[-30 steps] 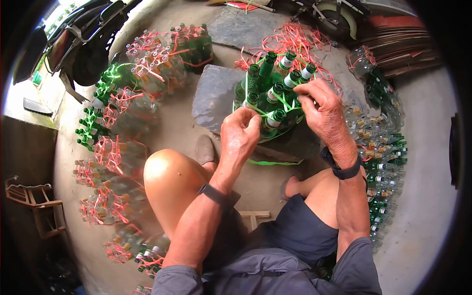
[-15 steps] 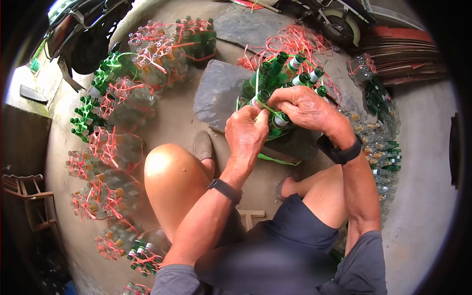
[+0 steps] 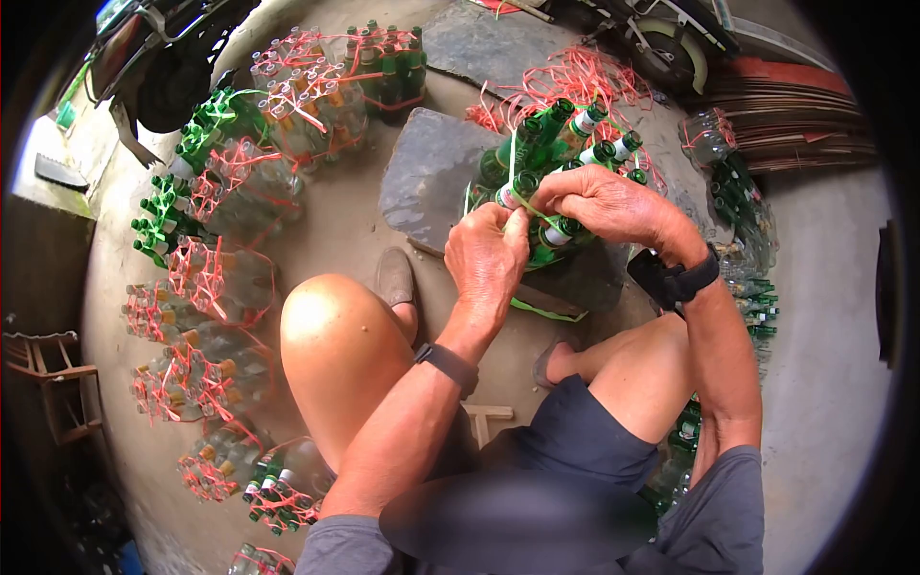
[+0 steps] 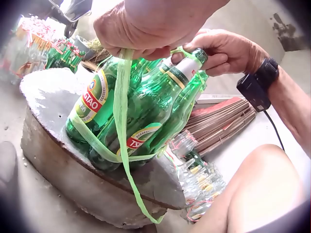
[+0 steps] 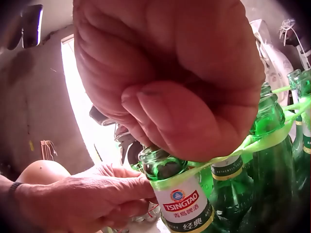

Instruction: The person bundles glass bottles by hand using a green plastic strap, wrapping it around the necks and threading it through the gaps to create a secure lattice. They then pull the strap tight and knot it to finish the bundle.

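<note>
A cluster of green beer bottles stands upright on a stone-like block. Flat green plastic strap circles the bottles and runs up to the left hand. Beside the nearest bottle neck, my left hand pinches the strap between thumb and fingers. My right hand is bent over the necks, its curled fingers gripping strap close to the left hand. In the right wrist view, the strap passes around the necks, and the labelled bottle sits just below the right fingers.
Strapped bundles of clear bottles line the floor on the left. A red strap heap lies behind the green bottles. More bottles stand on the right, near stacked flat sheets. A wooden chair is at far left.
My right hand has come leftward and down over the necks to meet the left hand. My left hand has shifted slightly right. The view has turned a little.
</note>
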A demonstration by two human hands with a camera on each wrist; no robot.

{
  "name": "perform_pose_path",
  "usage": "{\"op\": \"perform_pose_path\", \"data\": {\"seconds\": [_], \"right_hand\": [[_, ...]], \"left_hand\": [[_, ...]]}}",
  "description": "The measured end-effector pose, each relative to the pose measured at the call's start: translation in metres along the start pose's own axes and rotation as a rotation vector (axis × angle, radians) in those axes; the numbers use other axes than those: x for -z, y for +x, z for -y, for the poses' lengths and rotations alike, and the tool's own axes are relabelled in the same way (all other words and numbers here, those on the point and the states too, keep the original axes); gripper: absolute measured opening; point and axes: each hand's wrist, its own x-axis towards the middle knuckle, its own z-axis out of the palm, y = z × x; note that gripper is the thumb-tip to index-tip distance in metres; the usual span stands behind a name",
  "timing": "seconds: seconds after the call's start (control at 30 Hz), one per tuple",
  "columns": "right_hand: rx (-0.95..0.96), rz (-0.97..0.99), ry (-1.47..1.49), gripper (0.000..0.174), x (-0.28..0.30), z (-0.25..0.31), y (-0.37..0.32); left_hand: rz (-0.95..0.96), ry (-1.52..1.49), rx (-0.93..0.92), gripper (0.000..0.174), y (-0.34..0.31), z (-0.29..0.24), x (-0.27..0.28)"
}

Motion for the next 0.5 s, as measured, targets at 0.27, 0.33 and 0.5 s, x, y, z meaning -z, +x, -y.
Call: {"op": "perform_pose_path", "data": {"seconds": [0.27,0.33,0.5], "right_hand": [[0.127,-0.005,-0.241,0.024,-0.001,-0.008,0.002],[0.259,-0.124,-0.406,0.012,-0.006,-0.013,0.003],[0.236,-0.135,-0.66,0.006,-0.006,0.015,-0.007]], "left_hand": [[0.013,0.01,-0.013,0.032,-0.002,0.001,0.001],[0.026,-0.005,-0.016,0.029,-0.003,0.002,0.0],[0.008,0.033,-0.056,0.029,-0.004,0.003,-0.002]]}}
